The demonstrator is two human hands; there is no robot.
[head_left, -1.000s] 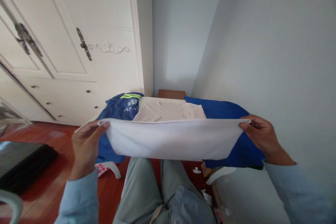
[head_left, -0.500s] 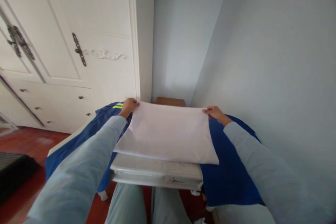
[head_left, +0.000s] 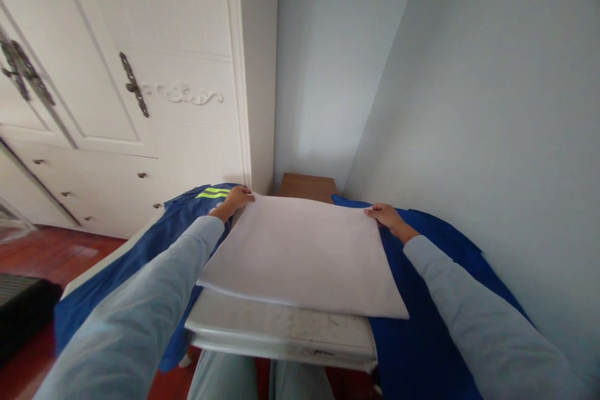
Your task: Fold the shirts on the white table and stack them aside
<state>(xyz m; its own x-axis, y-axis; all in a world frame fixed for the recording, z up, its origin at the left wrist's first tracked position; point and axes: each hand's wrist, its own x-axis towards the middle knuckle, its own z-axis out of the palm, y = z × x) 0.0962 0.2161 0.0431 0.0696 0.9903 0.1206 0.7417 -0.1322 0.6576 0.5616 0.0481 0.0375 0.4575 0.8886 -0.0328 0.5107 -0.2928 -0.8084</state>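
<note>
A pale pinkish-white cloth [head_left: 304, 256] lies spread over a white table [head_left: 281, 328], its near edge just short of the table's front. My left hand [head_left: 238, 199] pinches the far left corner, and my right hand [head_left: 388, 217] pinches the far right corner. Between the two corners the far edge is stretched nearly straight. Under my left arm lies a dark blue garment [head_left: 126, 272] with yellow-green stripes. A brighter blue cloth [head_left: 417, 319] lies under my right arm and hangs over the table's front.
A white wardrobe [head_left: 187, 25] with dark handles stands at the left and back. Grey walls [head_left: 492, 106] meet in the corner ahead. Beyond the cloth is a brown wooden piece [head_left: 307, 186]. A black object [head_left: 28, 306] rests on the red floor at the left.
The far edge of the pale cloth has come down a little with both hands still on its corners. The near edge appears closer to me, and the view has shifted slightly.
</note>
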